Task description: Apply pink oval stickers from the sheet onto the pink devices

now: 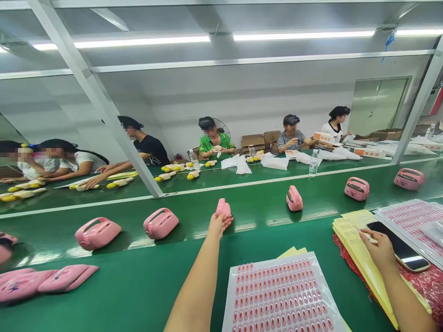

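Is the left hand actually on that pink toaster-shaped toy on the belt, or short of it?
Touching. The head view shows the left hand with its fingers wrapped against the pink toy, no gap between them, at the near edge of the green belt.

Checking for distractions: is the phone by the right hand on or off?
Off, apparently: the phone lies face up on the yellow sheets, its screen dark, showing only glare.

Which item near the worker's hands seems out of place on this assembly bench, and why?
A black smartphone lies on the stack of yellow sheets beside the right hand, tilted across them. It is the only personal item among the pink toy cases and sticker sheets. The left hand holds a pink case.
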`<state>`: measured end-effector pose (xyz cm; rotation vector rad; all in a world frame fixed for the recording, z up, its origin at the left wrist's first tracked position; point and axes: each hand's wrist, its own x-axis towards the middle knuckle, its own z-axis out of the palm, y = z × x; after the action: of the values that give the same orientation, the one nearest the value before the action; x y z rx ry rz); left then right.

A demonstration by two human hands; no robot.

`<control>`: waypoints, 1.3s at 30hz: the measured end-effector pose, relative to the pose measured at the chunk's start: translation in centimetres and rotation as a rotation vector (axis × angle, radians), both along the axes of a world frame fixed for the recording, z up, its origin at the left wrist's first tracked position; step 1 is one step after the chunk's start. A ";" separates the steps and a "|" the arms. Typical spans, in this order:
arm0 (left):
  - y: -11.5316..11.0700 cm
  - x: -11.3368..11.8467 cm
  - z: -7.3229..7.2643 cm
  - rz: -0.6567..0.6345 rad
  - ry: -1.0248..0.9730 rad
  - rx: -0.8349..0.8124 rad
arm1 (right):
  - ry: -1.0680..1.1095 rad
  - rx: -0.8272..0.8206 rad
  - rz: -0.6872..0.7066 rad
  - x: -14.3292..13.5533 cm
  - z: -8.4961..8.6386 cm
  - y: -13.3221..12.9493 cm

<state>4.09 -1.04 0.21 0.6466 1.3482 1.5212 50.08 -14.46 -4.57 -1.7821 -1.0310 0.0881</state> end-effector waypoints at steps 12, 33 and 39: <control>-7.8 8.7 -2.3 -0.311 0.237 0.359 | 0.137 0.132 0.581 -10.7 3.2 -1.2; -19.2 10.6 -0.4 -0.470 -0.591 0.174 | 1.306 0.018 0.805 -21.4 8.5 -3.1; -19.2 10.5 -1.8 -0.640 -0.965 0.128 | 0.939 0.032 0.831 -22.8 8.0 -2.3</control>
<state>14.61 -20.23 -1.55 0.2834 0.2635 1.1243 27.30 -16.80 3.47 -0.9493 -0.9505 1.2721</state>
